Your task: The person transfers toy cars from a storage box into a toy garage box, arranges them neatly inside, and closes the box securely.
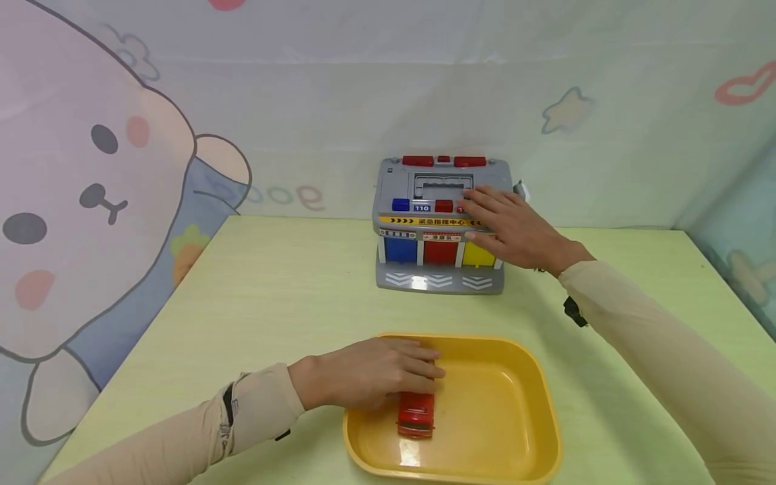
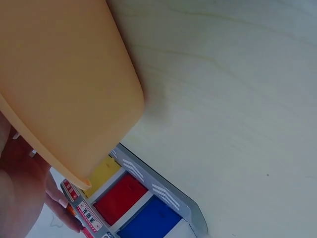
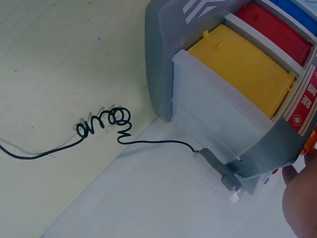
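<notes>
A red toy car (image 1: 415,416) is in a yellow plastic basin (image 1: 541,397). My left hand (image 1: 378,372) reaches over the basin's left side, its fingers round the car's far part; the thumb is hidden. Behind the basin stands a grey toy emergency station (image 1: 394,192) with a blue door (image 1: 401,250), a red door (image 1: 440,253) and a yellow door (image 1: 479,254), all down. My right hand (image 1: 515,225) rests on the right front of its roof, fingers extended. In the right wrist view, part of that hand (image 3: 299,198) shows beside the roof edge.
A grey handset-like piece (image 3: 218,168) hangs on the station's right side, with a coiled black cord (image 3: 119,116) running from it over the table (image 1: 291,289). A patterned cloth (image 1: 327,101) hangs behind the table.
</notes>
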A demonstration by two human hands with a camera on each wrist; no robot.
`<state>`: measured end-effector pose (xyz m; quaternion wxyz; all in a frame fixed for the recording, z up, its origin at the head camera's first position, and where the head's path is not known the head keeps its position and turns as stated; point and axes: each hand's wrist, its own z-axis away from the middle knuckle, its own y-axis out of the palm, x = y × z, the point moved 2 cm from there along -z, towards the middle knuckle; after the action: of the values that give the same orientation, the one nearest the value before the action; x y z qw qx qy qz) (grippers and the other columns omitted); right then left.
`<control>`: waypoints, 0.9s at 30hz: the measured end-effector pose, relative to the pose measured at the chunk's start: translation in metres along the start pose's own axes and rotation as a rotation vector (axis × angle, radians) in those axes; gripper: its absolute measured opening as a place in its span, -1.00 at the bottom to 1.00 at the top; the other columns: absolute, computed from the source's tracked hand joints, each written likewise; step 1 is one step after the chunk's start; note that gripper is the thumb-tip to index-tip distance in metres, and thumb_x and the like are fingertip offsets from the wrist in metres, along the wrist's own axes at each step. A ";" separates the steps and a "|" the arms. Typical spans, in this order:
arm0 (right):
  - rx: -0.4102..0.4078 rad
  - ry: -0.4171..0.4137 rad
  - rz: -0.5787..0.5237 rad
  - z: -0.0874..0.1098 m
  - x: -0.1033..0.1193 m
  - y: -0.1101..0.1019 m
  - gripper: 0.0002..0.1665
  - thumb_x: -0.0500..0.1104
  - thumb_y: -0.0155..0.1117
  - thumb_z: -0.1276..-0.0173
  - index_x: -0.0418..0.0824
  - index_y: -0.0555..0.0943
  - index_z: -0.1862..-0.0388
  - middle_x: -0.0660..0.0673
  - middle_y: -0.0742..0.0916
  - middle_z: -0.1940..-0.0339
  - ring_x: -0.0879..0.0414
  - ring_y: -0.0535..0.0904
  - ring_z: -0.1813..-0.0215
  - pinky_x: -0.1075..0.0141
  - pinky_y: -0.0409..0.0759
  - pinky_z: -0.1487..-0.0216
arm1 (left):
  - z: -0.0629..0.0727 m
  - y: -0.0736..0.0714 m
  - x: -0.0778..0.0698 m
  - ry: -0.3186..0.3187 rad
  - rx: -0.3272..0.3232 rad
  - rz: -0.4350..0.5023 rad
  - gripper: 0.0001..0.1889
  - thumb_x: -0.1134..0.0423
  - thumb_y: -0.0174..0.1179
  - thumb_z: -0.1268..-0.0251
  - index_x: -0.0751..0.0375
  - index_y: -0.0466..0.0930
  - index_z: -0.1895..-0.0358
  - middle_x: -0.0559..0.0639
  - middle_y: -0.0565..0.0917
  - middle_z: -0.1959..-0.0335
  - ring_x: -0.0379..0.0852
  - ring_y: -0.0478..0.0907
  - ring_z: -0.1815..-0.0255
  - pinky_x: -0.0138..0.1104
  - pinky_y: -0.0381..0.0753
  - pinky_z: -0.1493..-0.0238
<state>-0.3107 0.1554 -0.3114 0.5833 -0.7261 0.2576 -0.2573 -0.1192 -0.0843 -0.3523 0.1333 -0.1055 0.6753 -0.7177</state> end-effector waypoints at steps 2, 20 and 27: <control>0.000 -0.020 0.007 -0.003 0.002 -0.001 -0.20 0.15 -0.01 -0.54 -0.06 0.08 -0.64 -0.12 0.18 -0.66 -0.15 -0.04 -0.67 -0.13 -0.08 -0.64 | 0.000 0.000 -0.001 0.002 0.002 0.004 -0.53 0.42 0.16 -0.36 0.00 0.57 -0.30 -0.12 0.55 -0.37 -0.10 0.37 -0.50 -0.21 0.29 -0.53; 0.035 -0.029 0.026 -0.014 0.009 -0.005 -0.22 0.21 -0.07 -0.56 0.00 0.08 -0.64 -0.06 0.23 -0.65 -0.11 0.01 -0.67 -0.13 0.01 -0.62 | -0.005 -0.003 -0.007 0.058 0.049 -0.090 -0.59 0.29 0.10 -0.50 -0.05 0.53 -0.35 -0.14 0.52 -0.40 -0.09 0.32 -0.53 -0.24 0.25 -0.55; 0.030 -0.021 0.035 -0.013 0.010 -0.005 -0.21 0.21 -0.06 -0.56 -0.01 0.06 -0.64 -0.06 0.22 -0.65 -0.10 -0.01 -0.68 -0.12 -0.02 -0.63 | -0.010 -0.002 -0.010 0.107 0.059 -0.171 -0.60 0.30 0.06 -0.52 -0.03 0.52 -0.35 -0.15 0.53 -0.39 -0.11 0.33 -0.52 -0.24 0.25 -0.55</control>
<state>-0.3124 0.1402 -0.3035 0.6012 -0.7153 0.2602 -0.2434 -0.1128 -0.0716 -0.3503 0.0383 -0.1203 0.6487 -0.7505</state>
